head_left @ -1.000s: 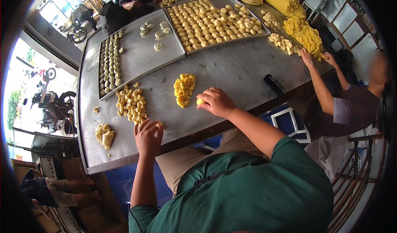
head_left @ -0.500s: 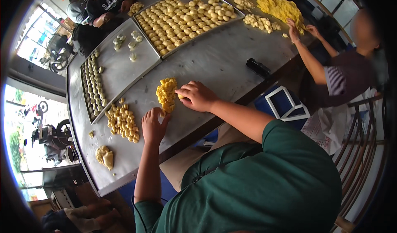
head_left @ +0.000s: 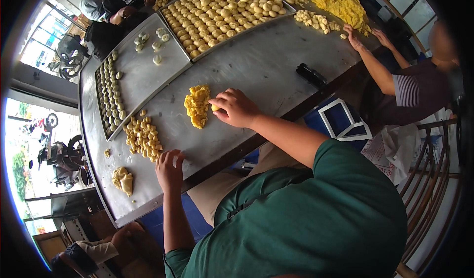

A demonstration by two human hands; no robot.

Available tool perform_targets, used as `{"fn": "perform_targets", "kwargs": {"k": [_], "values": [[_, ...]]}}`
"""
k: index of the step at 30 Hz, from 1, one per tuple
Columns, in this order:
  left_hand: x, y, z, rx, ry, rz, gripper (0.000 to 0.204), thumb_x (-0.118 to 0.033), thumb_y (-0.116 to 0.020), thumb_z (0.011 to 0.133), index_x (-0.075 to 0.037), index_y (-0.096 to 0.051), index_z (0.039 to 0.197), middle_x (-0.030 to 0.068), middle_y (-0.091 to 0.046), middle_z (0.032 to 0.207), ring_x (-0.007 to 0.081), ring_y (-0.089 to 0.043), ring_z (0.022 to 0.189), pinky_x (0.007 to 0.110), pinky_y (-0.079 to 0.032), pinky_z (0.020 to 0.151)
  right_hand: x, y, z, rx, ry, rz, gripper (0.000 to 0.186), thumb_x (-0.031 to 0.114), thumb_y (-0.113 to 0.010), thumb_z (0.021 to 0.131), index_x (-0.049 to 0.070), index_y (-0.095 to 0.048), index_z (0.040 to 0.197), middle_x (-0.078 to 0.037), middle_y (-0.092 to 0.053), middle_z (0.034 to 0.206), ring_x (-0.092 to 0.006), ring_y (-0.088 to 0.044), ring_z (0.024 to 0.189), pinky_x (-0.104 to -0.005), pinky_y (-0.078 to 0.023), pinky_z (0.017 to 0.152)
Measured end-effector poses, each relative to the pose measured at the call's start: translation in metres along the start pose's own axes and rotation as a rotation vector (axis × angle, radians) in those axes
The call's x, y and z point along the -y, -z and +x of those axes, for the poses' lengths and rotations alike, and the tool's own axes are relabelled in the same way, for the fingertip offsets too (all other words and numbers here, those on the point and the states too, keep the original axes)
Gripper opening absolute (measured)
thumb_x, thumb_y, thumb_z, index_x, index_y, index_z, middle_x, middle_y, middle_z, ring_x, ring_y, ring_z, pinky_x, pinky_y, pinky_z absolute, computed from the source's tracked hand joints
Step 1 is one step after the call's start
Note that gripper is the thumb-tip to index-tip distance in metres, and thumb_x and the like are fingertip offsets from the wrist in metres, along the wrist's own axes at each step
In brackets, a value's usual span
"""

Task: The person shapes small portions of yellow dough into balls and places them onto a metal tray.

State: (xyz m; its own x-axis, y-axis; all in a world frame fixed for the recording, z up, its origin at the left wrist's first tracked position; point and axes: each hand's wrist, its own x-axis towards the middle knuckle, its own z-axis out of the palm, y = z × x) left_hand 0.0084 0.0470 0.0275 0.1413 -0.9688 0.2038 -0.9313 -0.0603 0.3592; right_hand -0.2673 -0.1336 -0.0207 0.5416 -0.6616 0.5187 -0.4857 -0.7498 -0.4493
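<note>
My right hand [head_left: 236, 109] rests over the metal table with its fingers closed around a small yellow ball [head_left: 215, 108]. Just to its left lies a crumbly yellow heap of filling [head_left: 197, 106], apart from the fingers. My left hand [head_left: 169, 170] is at the near edge of a pile of small pale dough pieces [head_left: 142, 136], fingers curved and apart, with nothing visible in them. Whether its fingertips touch the nearest pieces I cannot tell. A larger smooth lump of dough [head_left: 122, 180] sits nearer the table's left corner.
A tray [head_left: 224, 9] full of round dough balls stands at the back. Beside it, another tray [head_left: 143, 73] holds rows of greenish balls. A black object [head_left: 311, 74] lies near the table's right edge. A co-worker's hands [head_left: 356, 37] are by a large yellow mass [head_left: 340, 4].
My left hand has drawn away from the yellow heap, moving left and nearer me to the dough pieces. My right hand stays beside the heap with the ball.
</note>
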Motion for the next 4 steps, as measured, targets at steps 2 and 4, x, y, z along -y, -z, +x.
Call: {"fn": "perform_targets", "kwargs": {"k": [2, 4], "values": [[0.0098, -0.0044, -0.0064, 0.022, 0.079, -0.036, 0.018, -0.027, -0.077, 0.093, -0.013, -0.075, 0.104, 0.0068, -0.073, 0.109, 0.0297, -0.068, 0.106, 0.043, -0.051, 0.094, -0.0006, 0.0005, -0.0010, 0.009, -0.003, -0.028, 0.036, 0.025, -0.073, 0.091, 0.012, -0.071, 0.125, -0.005, -0.070, 0.115, -0.0275, -0.062, 0.111, -0.0432, -0.050, 0.102], [0.0145, -0.0078, -0.0104, -0.082, 0.070, 0.065, 0.019, -0.027, -0.077, 0.094, -0.013, -0.074, 0.108, 0.0068, -0.075, 0.117, 0.0294, -0.068, 0.109, 0.043, -0.049, 0.098, -0.0007, 0.0012, -0.0004, 0.004, -0.003, -0.020, 0.036, 0.024, -0.074, 0.091, 0.012, -0.071, 0.125, -0.005, -0.070, 0.115, -0.0276, -0.062, 0.111, -0.0432, -0.049, 0.102]]}}
